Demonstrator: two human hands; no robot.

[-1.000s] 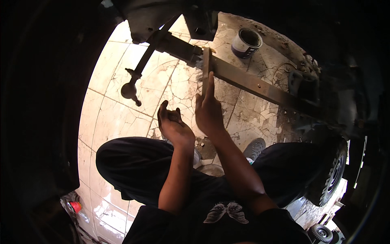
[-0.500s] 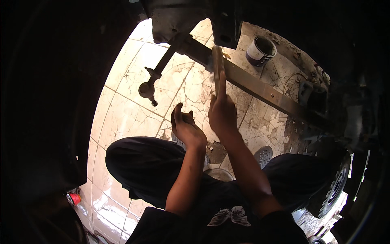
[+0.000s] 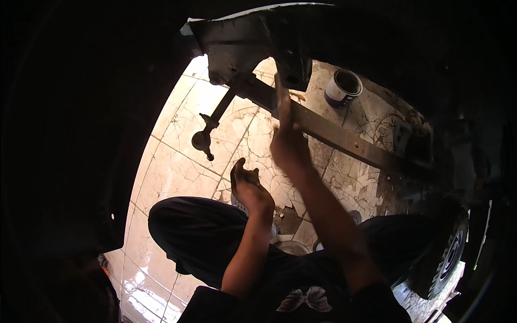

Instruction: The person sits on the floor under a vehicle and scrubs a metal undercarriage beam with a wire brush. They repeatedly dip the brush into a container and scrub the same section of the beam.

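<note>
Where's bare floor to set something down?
Looks free: tiled floor between the ball-ended rod and left knee, left of the left hand. Crowded: right hand and wooden tool by the metal bar, near the dark bracket.

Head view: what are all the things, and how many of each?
Tiled floor: one, cream, cracked, underneath
Long bar: one, brownish, slanting across the middle
Rod with ball end: one, dark, left of the bar
Metal brackets: count unclear, dark, upper middle
Can: one, white and dark, on the floor, upper right
Narrow tool: one, brown, upper middle by the bar
Scrap: one, yellowish, left of the can
Wheel: one, dark, lower right
Shoes: two, greyish, by the knees
Trousers: one pair, black, lower middle
Shirt: one, black, pale print, bottom
Left hand: one, bare, loosely curled, centre
Right hand: one, bare, grip on the tool
</note>
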